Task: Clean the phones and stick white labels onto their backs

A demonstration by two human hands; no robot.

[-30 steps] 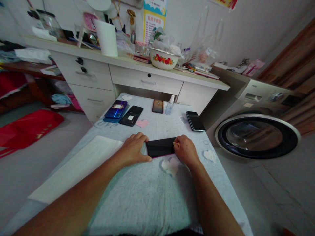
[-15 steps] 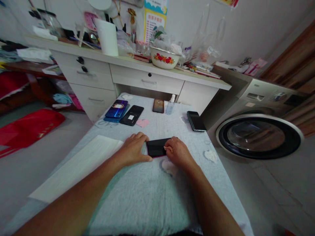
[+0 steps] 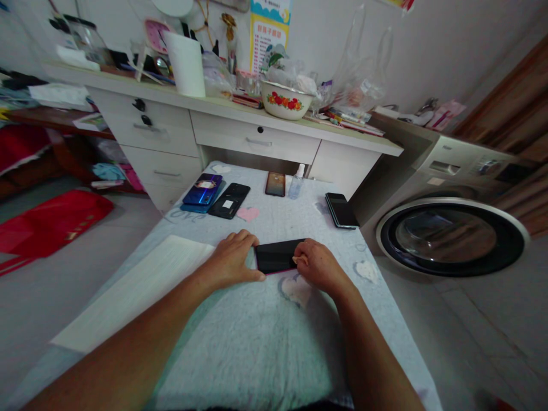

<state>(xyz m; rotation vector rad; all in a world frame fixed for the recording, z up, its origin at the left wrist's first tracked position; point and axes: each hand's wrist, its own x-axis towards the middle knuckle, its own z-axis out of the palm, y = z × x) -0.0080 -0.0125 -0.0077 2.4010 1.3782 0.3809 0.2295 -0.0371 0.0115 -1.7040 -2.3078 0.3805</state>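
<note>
A smartphone (image 3: 276, 257) with a black screen and a pinkish edge lies flat on the cloth-covered table, screen up. My left hand (image 3: 233, 260) grips its left end, thumb at the near corner and fingers at the far one. Over the right end of the screen, my right hand (image 3: 319, 264) is closed with its fingertips bunched together. A small pale bit shows at those fingertips, too little to name. Beyond the hands stand a clear spray bottle (image 3: 296, 182) and a brown-orange phone or case (image 3: 275, 184).
A blue phone (image 3: 203, 191) and a black phone (image 3: 230, 201) lie at the table's far left, dark stacked phones (image 3: 341, 211) at the right. A long white sheet (image 3: 137, 291) lies beside my left forearm. Behind are a drawer desk (image 3: 257, 142) and a washing machine (image 3: 449, 188).
My right hand has slid slightly to the right along the phone, so more of the screen shows. My left hand and the phone have stayed in place.
</note>
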